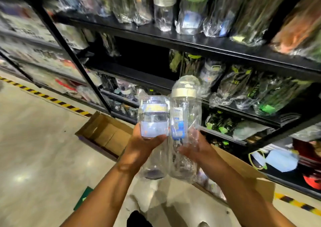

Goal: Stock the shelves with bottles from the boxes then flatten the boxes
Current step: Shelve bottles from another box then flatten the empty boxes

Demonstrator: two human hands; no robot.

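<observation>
LIGHT bright, even, from overhead | GLARE soft white patches on glossy floor (20, 176); hard glints on plastic wrap of left bottle (153, 122) and right bottle (186, 105) | SHADOW near-black under shelves (199, 42) | BLUR heavy streaking at left and top, centre only slightly soft | DISTORTION wide-angle lean of uprights toward edges

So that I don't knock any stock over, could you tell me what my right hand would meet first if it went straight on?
Your right hand, leading with its cream-lidded bottle, would probably meet the wrapped bottles on the black shelf first; depth is unclear.
</observation>
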